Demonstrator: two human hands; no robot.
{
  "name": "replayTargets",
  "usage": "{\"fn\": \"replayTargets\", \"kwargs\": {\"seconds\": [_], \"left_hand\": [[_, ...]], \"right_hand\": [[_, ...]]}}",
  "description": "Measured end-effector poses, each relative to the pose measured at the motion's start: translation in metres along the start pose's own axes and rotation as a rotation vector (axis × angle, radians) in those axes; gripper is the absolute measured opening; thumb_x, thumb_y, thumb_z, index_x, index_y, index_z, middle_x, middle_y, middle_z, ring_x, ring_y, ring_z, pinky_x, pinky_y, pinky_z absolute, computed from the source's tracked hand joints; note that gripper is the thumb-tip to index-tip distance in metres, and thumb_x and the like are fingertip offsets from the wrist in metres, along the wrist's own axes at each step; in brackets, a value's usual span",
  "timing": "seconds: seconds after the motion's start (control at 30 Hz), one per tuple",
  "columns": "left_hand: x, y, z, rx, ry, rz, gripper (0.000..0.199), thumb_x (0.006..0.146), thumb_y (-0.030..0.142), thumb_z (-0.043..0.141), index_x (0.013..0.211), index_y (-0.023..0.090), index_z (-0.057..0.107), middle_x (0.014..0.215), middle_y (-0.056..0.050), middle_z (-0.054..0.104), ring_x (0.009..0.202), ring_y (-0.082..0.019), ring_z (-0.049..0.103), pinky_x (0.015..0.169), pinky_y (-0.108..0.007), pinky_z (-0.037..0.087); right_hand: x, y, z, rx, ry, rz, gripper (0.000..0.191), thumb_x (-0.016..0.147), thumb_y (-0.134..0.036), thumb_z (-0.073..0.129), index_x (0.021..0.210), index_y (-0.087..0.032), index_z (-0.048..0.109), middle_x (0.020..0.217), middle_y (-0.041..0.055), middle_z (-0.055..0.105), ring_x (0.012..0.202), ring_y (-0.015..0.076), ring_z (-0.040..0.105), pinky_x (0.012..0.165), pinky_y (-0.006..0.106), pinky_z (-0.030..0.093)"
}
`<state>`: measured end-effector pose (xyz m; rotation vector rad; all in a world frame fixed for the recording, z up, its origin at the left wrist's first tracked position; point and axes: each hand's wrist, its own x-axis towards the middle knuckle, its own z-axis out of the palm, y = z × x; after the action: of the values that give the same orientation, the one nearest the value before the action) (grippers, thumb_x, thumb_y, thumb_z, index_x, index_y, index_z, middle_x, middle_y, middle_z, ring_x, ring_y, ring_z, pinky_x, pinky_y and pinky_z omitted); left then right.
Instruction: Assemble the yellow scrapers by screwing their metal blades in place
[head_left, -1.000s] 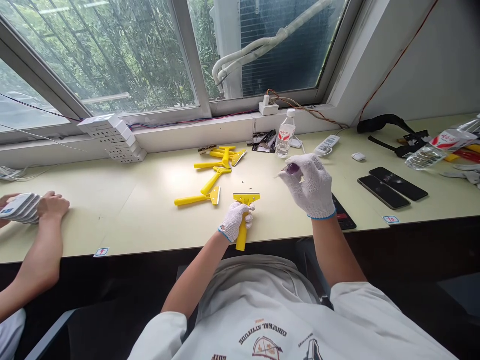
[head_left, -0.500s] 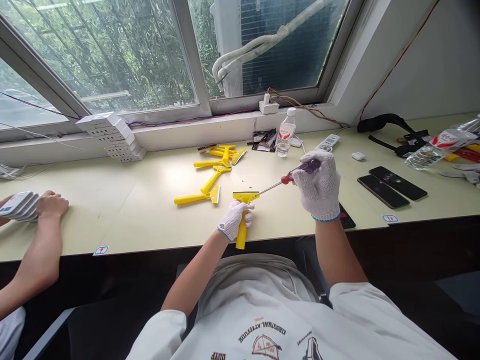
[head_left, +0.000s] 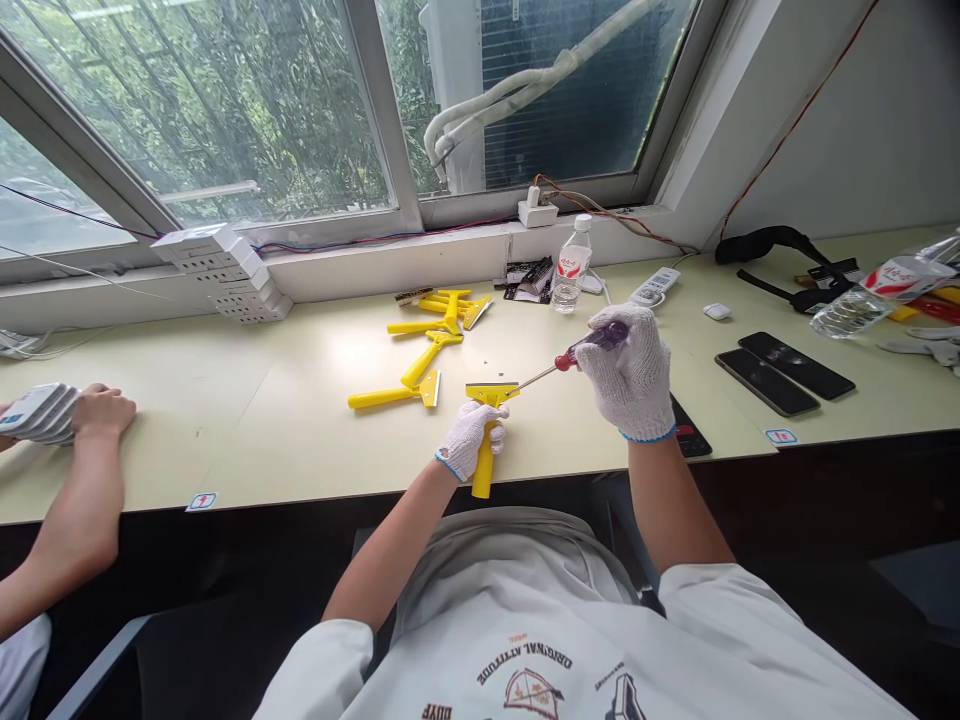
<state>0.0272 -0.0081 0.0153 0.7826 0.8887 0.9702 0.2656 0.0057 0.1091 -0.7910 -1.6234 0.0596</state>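
Observation:
Wrapped round the upper handle of a yellow scraper [head_left: 484,472], my gloved left hand [head_left: 466,438] keeps it blade end away from me at the table's front edge. My gloved right hand [head_left: 634,375] grips a screwdriver [head_left: 566,358] with a red and dark purple handle. Its metal shaft slants down to the left, and the tip meets or nearly meets the right side of the scraper's head. Beyond my left hand lie several more yellow scrapers: one scraper [head_left: 390,395] on its side, another scraper [head_left: 424,362] behind it, and a small pile [head_left: 450,308] at the back.
Small dark bits [head_left: 501,374] lie past the held scraper. A water bottle [head_left: 571,268] stands near the window ledge. Two phones [head_left: 784,375] lie at right, a dark flat device [head_left: 691,430] beside my right wrist. At far left a co-worker's hand [head_left: 105,408] holds stacked white items.
My right hand and the screwdriver have shifted slightly left and toward me, the tip moving a little left on the scraper's head. My left hand and the scraper stay put.

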Motion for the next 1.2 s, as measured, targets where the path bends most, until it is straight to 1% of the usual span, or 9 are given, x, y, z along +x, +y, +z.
{"fn": "replayTargets", "kwargs": {"seconds": [0.2,0.43,0.6,0.73,0.87,1.03,1.1,1.2], "left_hand": [[0.0001,0.0000,0.0004,-0.006,0.004,-0.001,0.032,0.074,0.024,0.079,0.099,0.018,0.060,0.101,-0.004,0.060,0.057,-0.006,0.043,0.044,-0.023,0.035],[0.0002,0.0007,0.0006,-0.017,0.006,-0.002,0.035,0.072,0.024,0.081,0.100,0.019,0.060,0.100,-0.004,0.060,0.057,-0.006,0.044,0.044,-0.022,0.036],[0.0011,0.0003,-0.0003,-0.017,-0.007,-0.014,0.034,0.073,0.025,0.080,0.100,0.019,0.060,0.098,-0.004,0.060,0.057,-0.006,0.042,0.045,-0.022,0.035],[0.0015,-0.0002,-0.0009,-0.015,-0.007,-0.007,0.033,0.074,0.025,0.079,0.101,0.019,0.061,0.099,-0.003,0.060,0.057,-0.006,0.042,0.044,-0.023,0.035],[0.0020,-0.0006,-0.0019,-0.020,-0.018,-0.007,0.033,0.074,0.025,0.079,0.101,0.019,0.060,0.098,-0.003,0.060,0.057,-0.006,0.042,0.044,-0.023,0.036],[0.0032,0.0000,-0.0035,-0.031,-0.026,-0.014,0.035,0.074,0.024,0.080,0.101,0.019,0.060,0.097,-0.003,0.060,0.057,-0.006,0.041,0.044,-0.022,0.035],[0.0039,0.0002,-0.0046,-0.045,-0.028,-0.017,0.037,0.073,0.023,0.081,0.103,0.019,0.059,0.097,-0.002,0.060,0.056,-0.006,0.041,0.044,-0.022,0.035],[0.0054,-0.0003,-0.0076,-0.076,-0.035,-0.024,0.039,0.073,0.023,0.082,0.104,0.019,0.059,0.098,-0.002,0.059,0.056,-0.005,0.041,0.043,-0.021,0.034]], "right_hand": [[-0.0001,0.0005,0.0003,-0.005,0.012,-0.008,0.023,0.106,-0.042,0.071,0.121,-0.029,0.060,0.099,-0.0001,0.066,0.073,0.0163,0.069,0.069,0.035,0.055],[-0.0008,0.0027,-0.0018,0.001,0.012,0.025,0.026,0.105,-0.046,0.073,0.121,-0.030,0.061,0.099,0.0023,0.067,0.076,0.0190,0.069,0.068,0.036,0.055],[-0.0003,0.0007,-0.0002,0.001,0.022,0.017,0.024,0.105,-0.043,0.073,0.120,-0.030,0.061,0.096,0.0012,0.067,0.072,0.0177,0.069,0.069,0.036,0.055],[-0.0012,0.0025,0.0004,-0.005,0.008,0.019,0.023,0.105,-0.041,0.072,0.122,-0.030,0.061,0.099,0.0010,0.068,0.075,0.0180,0.070,0.070,0.036,0.055],[-0.0018,0.0045,0.0006,-0.019,0.008,0.000,0.024,0.105,-0.041,0.072,0.123,-0.030,0.060,0.102,0.0009,0.066,0.076,0.0173,0.069,0.070,0.036,0.055],[0.0005,0.0023,0.0002,-0.002,0.007,-0.020,0.021,0.107,-0.041,0.070,0.122,-0.030,0.060,0.097,0.0003,0.065,0.073,0.0169,0.066,0.068,0.035,0.054],[0.0013,0.0015,-0.0007,0.014,0.000,-0.048,0.020,0.107,-0.041,0.070,0.121,-0.030,0.061,0.102,0.0014,0.065,0.074,0.0165,0.066,0.069,0.035,0.055],[0.0016,0.0011,-0.0022,0.041,-0.049,-0.091,0.021,0.106,-0.042,0.070,0.121,-0.030,0.060,0.107,0.0027,0.065,0.077,0.0167,0.065,0.071,0.035,0.056]]}}
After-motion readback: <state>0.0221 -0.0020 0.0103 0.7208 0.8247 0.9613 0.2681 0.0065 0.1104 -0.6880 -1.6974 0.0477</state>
